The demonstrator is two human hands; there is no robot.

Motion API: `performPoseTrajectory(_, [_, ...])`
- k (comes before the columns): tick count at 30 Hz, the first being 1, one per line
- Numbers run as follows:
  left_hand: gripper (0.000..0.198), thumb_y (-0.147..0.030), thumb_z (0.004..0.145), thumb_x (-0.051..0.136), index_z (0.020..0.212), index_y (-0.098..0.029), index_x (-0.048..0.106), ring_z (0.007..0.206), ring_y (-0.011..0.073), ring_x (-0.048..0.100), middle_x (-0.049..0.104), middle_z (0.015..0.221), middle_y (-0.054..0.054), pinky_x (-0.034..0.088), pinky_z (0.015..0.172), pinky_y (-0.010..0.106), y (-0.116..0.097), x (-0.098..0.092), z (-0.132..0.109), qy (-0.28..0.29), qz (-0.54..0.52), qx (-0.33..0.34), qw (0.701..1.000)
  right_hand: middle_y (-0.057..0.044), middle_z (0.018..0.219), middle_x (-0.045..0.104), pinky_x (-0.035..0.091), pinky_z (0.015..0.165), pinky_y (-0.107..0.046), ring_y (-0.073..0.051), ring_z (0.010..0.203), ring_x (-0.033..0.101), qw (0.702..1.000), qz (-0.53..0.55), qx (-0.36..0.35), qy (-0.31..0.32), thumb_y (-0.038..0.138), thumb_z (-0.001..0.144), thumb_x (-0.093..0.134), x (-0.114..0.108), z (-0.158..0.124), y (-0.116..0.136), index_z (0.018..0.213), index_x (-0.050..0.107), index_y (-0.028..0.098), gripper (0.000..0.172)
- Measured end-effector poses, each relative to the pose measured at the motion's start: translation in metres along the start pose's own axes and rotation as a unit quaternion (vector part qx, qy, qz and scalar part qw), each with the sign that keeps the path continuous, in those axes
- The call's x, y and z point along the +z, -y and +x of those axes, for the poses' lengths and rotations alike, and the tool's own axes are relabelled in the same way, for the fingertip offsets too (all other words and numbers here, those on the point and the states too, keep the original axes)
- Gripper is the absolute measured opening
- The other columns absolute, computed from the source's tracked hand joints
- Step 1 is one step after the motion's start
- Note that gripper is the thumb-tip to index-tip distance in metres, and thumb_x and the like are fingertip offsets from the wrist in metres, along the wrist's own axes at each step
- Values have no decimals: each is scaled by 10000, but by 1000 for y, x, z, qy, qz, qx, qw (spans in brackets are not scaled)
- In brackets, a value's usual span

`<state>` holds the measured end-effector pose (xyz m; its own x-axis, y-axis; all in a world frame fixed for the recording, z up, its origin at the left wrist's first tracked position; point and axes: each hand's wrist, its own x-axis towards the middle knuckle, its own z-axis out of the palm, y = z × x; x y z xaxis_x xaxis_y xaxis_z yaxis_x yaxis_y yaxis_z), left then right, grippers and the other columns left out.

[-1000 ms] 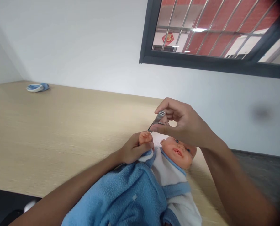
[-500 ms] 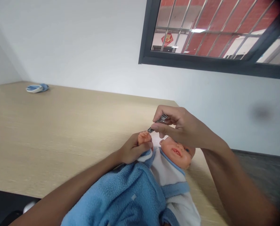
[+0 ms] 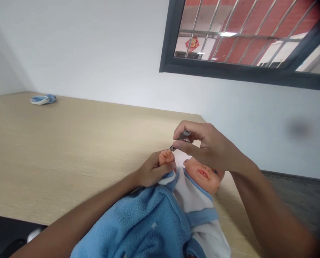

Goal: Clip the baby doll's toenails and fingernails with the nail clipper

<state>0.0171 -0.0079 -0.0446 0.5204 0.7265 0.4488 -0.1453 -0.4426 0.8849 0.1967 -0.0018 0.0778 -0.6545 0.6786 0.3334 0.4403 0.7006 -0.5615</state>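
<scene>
A baby doll [image 3: 206, 180] in a blue and white fleece suit lies on its back, its head toward the table's right end. My left hand [image 3: 152, 171] is closed around the doll's wrist, so the small doll hand [image 3: 166, 157] stands up out of the grip. Between the thumb and fingers of my right hand [image 3: 203, 141] is a silver nail clipper [image 3: 185, 135]. The clipper's jaws are at the doll's fingertips; whether they touch cannot be made out. My right hand covers part of the doll's head.
A light wooden table [image 3: 76, 143] spreads beneath the doll. At its far left lies a blue and white cloth item [image 3: 43, 99]. Behind it rises a white wall with a dark-framed, barred window [image 3: 229, 68]. Grey floor [image 3: 296, 200] shows at the right.
The fingers of my right hand have shifted slightly on the clipper, its lever looking a little differently angled. My left hand keeps the same hold. The whole view has moved slightly.
</scene>
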Motion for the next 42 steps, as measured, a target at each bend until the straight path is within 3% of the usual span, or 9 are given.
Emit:
performPoseTrajectory(5, [367,-485,971,555,873,-136,611,704,125,580,602,788,3,517,690,298,-1,0,0,-1,1,1,1000,0,708,608,333,508,-280,-126,579,511,1000,1,2,3,470,972,605,0,0,0,848,569,209,292])
performPoseTrajectory(11, [370,-483,975,549,864,-135,607,689,120,572,594,778,-1,514,680,292,1,0,0,4,0,-5,1000,-28,829,613,374,539,-282,-141,652,510,1000,1,0,-14,474,901,697,2,2,0,890,585,213,284])
performPoseTrajectory(22, [358,-479,973,554,892,-136,614,718,129,584,608,806,7,519,701,303,3,1,0,2,-7,0,1000,-32,885,597,410,615,-291,-158,744,526,999,20,-39,-9,430,926,680,1,2,-8,962,593,222,228])
performPoseTrajectory(36, [350,-468,971,562,876,-136,613,734,133,590,608,803,7,520,719,311,-1,1,1,-4,-3,0,1000,-22,859,594,342,572,-285,-149,696,523,998,18,-52,-9,452,985,590,4,5,-10,1054,615,227,236])
performPoseTrajectory(42, [353,-472,973,557,887,-134,612,708,125,581,604,799,5,517,689,296,3,1,1,-2,-5,0,1000,32,750,532,344,554,-273,-144,638,513,997,73,-14,-36,442,887,740,5,2,-10,1213,490,275,443])
